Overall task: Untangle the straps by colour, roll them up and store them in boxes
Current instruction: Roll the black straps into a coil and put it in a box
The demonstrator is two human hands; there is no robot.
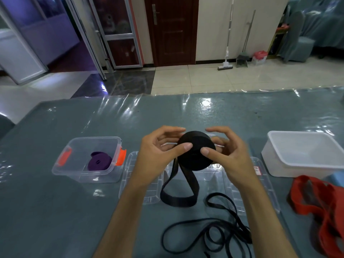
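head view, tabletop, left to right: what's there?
Clear box with orange latches holding a rolled purple strap → left hand → black strap roll → right hand → white tub → red strap heap.

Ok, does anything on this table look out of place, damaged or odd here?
Nothing damaged or spilled. The black strap roll held by the left hand and right hand is unfinished, its tail loose on the table. The red strap lies unrolled at the right, and two clear lids are off.
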